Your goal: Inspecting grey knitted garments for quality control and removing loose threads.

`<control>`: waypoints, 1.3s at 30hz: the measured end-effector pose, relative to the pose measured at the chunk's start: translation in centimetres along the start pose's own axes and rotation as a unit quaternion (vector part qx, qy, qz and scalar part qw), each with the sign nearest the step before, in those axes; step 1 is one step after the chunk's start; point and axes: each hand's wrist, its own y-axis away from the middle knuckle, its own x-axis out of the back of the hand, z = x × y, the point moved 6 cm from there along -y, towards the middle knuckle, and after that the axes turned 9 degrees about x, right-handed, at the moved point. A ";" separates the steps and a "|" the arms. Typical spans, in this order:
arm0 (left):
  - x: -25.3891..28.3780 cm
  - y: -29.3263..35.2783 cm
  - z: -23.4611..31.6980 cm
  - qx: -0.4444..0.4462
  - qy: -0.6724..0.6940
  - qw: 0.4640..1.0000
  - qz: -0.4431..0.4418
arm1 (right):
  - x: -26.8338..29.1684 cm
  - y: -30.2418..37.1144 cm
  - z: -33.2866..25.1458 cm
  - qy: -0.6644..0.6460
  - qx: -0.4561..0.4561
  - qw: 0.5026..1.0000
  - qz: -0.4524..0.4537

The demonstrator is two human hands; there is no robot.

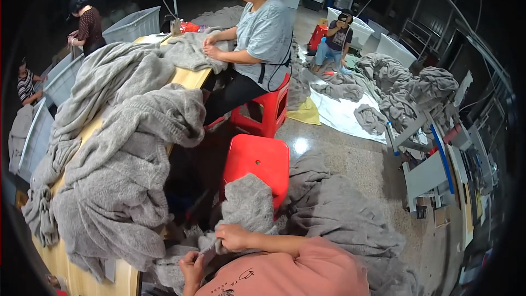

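Grey fuzzy knit fabric [249, 200] lies over my lap and reaches up onto the red stool in front of me. My right hand [233, 237] is closed on a gathered part of this knit. Just below and to the left, my left hand [192, 268] pinches the same cloth at what looks like a narrow edge. A short stretch of fabric runs between the two hands. Whether the left fingertips hold anything else is too small to tell.
A large heap of grey knits [115, 186] covers the wooden table [123, 279] at my left. Beyond the red stool [257, 159], a co-worker [268, 38] sits handling grey cloth. More knits [339, 214] lie on the floor at right, near a metal-framed machine [430, 178].
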 end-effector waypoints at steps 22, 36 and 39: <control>-1.3 1.5 1.3 0.084 0.103 0.983 -0.128 | -1.9 -0.7 -5.7 -0.187 0.202 0.961 0.029; -0.9 1.4 1.3 0.123 0.211 0.962 -0.122 | -1.4 -0.5 -6.1 -0.137 0.198 0.968 0.066; -2.7 1.8 2.3 0.160 0.179 0.950 -0.198 | -2.4 0.0 -5.8 -0.150 0.224 0.960 0.073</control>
